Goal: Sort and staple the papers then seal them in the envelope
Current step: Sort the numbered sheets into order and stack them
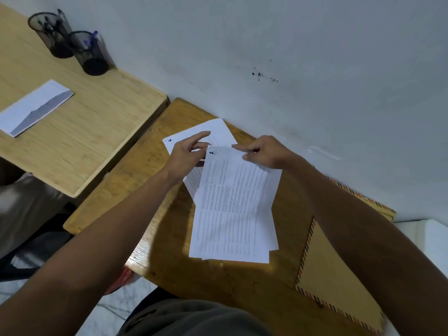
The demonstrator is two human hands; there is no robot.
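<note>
A plain office or classroom: wooden desks point(80, 132) against a bare wall point(315, 57), mesh pen holders point(92, 54).

I see the papers point(232, 209) mid-frame on the near desk point(169, 238), envelope point(339, 275) lower right of them — upper left, a second desk point(97, 112) carries two pen cups point(72, 42) and a slip point(36, 107).

I am looking at two wooden desks — the near desk point(242, 287) and the far desk point(84, 132). I am counting two mesh pen cups point(52, 35) point(91, 53), one brown envelope point(339, 282), and one folded slip of paper point(36, 107). My two hands — left hand point(186, 154), right hand point(264, 151) — are holding printed sheets point(235, 207), at least three; the exact number I cannot tell.
</note>
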